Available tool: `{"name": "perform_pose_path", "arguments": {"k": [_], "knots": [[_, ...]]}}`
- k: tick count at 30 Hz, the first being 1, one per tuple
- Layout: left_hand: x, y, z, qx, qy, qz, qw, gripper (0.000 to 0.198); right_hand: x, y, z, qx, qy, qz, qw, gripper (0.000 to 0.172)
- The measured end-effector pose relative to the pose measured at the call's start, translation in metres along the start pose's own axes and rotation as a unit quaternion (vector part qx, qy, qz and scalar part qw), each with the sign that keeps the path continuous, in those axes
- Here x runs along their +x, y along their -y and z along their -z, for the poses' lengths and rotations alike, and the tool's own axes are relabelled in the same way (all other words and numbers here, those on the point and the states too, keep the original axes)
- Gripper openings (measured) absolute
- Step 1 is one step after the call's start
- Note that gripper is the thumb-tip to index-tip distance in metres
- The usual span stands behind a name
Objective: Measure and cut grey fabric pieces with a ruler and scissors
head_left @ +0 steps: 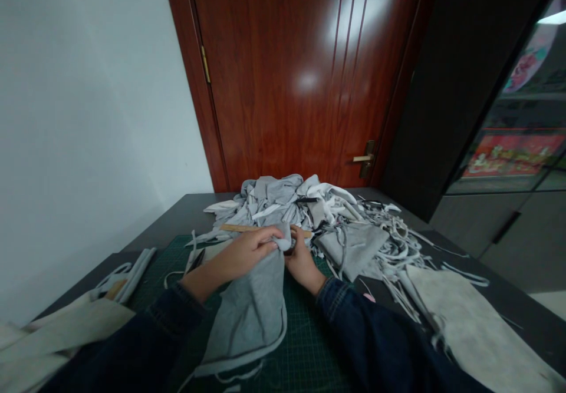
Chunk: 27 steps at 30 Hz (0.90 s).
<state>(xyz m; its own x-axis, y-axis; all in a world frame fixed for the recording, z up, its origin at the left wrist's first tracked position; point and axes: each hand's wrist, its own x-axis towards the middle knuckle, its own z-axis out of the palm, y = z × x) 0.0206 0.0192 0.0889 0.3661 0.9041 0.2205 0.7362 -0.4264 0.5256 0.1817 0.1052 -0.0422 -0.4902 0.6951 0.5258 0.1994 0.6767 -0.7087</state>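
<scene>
My left hand (245, 253) is closed, pinching the top edge of a grey piece of fabric (250, 313) that hangs down over a green cutting mat (309, 352). Just to its right, my right hand (300, 263) is closed behind the same edge, with a dark object in its fingers that I cannot make out. A wooden ruler (234, 227) lies just beyond my hands. Behind it sits a heap of grey and white fabric scraps (287, 201).
Cut strips (398, 243) spread to the right of the heap, and a pale fabric piece (460, 316) lies at the right edge of the dark table (186, 207). Folded light fabric (57, 328) sits at the left. A red-brown door (305, 75) stands behind the table.
</scene>
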Motion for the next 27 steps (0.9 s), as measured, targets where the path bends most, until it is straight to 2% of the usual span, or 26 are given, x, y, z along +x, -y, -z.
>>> {"name": "perform_pose_path", "arguments": {"k": [2, 3, 5, 6, 8, 10, 12, 14, 15, 16, 18, 19, 20, 22, 24, 26, 27], "knots": [[-0.005, -0.007, 0.001, -0.007, 0.022, -0.006, 1.000, 0.032, 0.001, 0.006, 0.011, 0.014, -0.031, 0.015, 0.999, 0.077], [-0.008, -0.010, 0.004, -0.008, 0.027, -0.006, 1.000, 0.031, 0.002, 0.011, 0.022, -0.001, -0.034, 0.042, 0.999, 0.064], [-0.013, -0.014, 0.015, -0.005, 0.038, 0.010, 0.999, 0.032, 0.002, 0.023, 0.052, -0.042, -0.005, 0.092, 0.995, 0.025], [-0.016, -0.015, 0.022, 0.005, 0.045, 0.026, 0.999, 0.035, 0.003, 0.029, 0.070, -0.054, 0.019, 0.110, 0.992, 0.020], [-0.024, -0.013, 0.038, 0.049, 0.066, 0.063, 0.995, 0.045, 0.004, 0.042, 0.109, -0.068, 0.070, 0.114, 0.989, 0.023], [-0.033, -0.009, 0.052, 0.121, 0.086, 0.094, 0.984, 0.045, 0.003, 0.055, 0.146, -0.039, 0.105, 0.073, 0.991, 0.027], [-0.046, -0.006, 0.063, 0.169, 0.117, 0.118, 0.971, 0.038, 0.003, 0.065, 0.178, -0.021, 0.079, 0.041, 0.996, 0.025], [-0.058, -0.005, 0.074, 0.164, 0.139, 0.127, 0.968, 0.035, 0.005, 0.071, 0.202, -0.002, 0.034, 0.028, 0.999, 0.010], [-0.064, -0.005, 0.079, 0.145, 0.140, 0.123, 0.972, 0.035, 0.008, 0.071, 0.211, 0.022, 0.022, 0.016, 0.999, 0.009], [-0.067, -0.004, 0.086, 0.125, 0.131, 0.116, 0.977, 0.036, 0.013, 0.070, 0.216, 0.044, 0.015, -0.005, 0.999, 0.016], [-0.067, 0.002, 0.100, 0.109, 0.081, 0.113, 0.984, 0.039, 0.026, 0.065, 0.217, 0.022, 0.006, -0.066, 0.998, 0.028], [-0.063, 0.007, 0.107, 0.114, 0.052, 0.125, 0.984, 0.041, 0.034, 0.062, 0.213, -0.028, 0.003, -0.100, 0.995, 0.031], [-0.057, 0.014, 0.111, 0.126, 0.021, 0.143, 0.981, 0.044, 0.042, 0.059, 0.207, -0.100, -0.002, -0.130, 0.987, 0.031], [-0.041, 0.032, 0.112, 0.156, -0.022, 0.186, 0.970, 0.045, 0.056, 0.052, 0.187, -0.176, -0.001, -0.156, 0.972, 0.024], [-0.027, 0.054, 0.099, 0.181, -0.044, 0.215, 0.959, 0.037, 0.063, 0.046, 0.162, -0.235, -0.012, -0.167, 0.957, 0.014], [-0.021, 0.074, 0.075, 0.217, -0.061, 0.251, 0.941, 0.027, 0.059, 0.044, 0.135, -0.293, -0.033, -0.162, 0.942, 0.024], [-0.022, 0.082, 0.061, 0.238, -0.077, 0.265, 0.931, 0.030, 0.053, 0.045, 0.121, -0.316, -0.038, -0.148, 0.936, 0.031]]}}
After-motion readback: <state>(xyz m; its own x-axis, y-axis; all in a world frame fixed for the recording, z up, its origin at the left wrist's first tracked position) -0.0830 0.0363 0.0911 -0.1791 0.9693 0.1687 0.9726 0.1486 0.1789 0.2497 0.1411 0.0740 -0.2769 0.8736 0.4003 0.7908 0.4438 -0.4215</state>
